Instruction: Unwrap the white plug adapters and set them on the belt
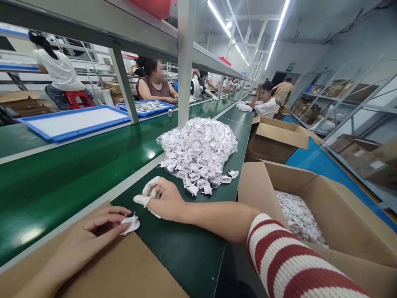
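Note:
My left hand pinches a white plug piece with small metal pins between thumb and fingers, above the near end of a brown cardboard sheet. Close by on the right, my right hand wears white finger cots. Its fingers are curved, with a gap between thumb and forefinger, and I see nothing in them. Beyond it a big heap of similar white plug pieces lies on and in a clear plastic bag. Several loose ones have spilled at its near edge, on the green bench top.
A green conveyor belt runs along the left, under a metal frame post. Blue-rimmed trays stand across it. To the right are an open carton containing bagged white parts and another carton. Several co-workers sit farther off.

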A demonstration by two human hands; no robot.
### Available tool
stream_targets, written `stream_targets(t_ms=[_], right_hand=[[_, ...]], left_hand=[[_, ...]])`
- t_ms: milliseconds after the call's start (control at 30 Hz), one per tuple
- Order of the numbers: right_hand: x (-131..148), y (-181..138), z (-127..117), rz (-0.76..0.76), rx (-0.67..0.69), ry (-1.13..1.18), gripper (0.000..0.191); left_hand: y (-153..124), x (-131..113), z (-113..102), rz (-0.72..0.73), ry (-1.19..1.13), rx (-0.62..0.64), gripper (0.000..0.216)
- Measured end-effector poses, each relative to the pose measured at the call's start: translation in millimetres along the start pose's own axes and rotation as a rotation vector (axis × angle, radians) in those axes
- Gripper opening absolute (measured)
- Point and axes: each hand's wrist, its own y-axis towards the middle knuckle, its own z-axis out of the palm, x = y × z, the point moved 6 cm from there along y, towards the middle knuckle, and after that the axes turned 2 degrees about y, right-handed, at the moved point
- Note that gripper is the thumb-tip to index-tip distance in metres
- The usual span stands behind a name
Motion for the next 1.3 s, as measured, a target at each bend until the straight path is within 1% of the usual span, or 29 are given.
stream_targets(t_ms=[133,267,400,500,600,733,867,1000,1133,1233,1300], right_hand=[[-4,3,-2,-0.031,0.001,-0.120,0.046],[-5,6,-3,-0.078,0.019,-0.192,0.044],[0,8,-3,-0.071,0.012,-0.235,0.045],[2,9,-4,-0.067,0.006,-0.277,0.046],[2,9,-5,-0.081,-0.006,-0.264,0.049],[-2,8,-6,-0.052,-0.035,-0.154,0.049],[-5,7,-5,-0.042,-0.065,-0.053,0.054],[-8,7,-2,-0.059,-0.012,-0.118,0.052],[-5,8,-5,-0.081,-0.023,-0.217,0.051],[0,7,-5,-0.100,-0.019,-0.198,0.051],[2,6,-4,-0.084,-0.019,-0.156,0.051]], left_hand=[[2,2,-4,-0.018,0.063,-0.033,0.045],[5,6,-6,-0.017,0.061,-0.052,0.042],[7,10,-7,-0.032,0.078,-0.053,0.039],[6,8,-7,-0.015,0.092,-0.040,0.035],[6,4,-7,-0.007,0.094,-0.055,0.036],[6,-3,-8,-0.009,0.085,-0.079,0.041],[6,-1,-7,-0.018,0.087,-0.066,0.044],[4,3,-5,-0.005,0.068,-0.058,0.044],[4,3,-5,-0.060,0.050,-0.075,0.057],[4,0,-4,-0.085,0.054,-0.061,0.062],[4,-1,-4,-0.102,0.043,-0.055,0.063]])
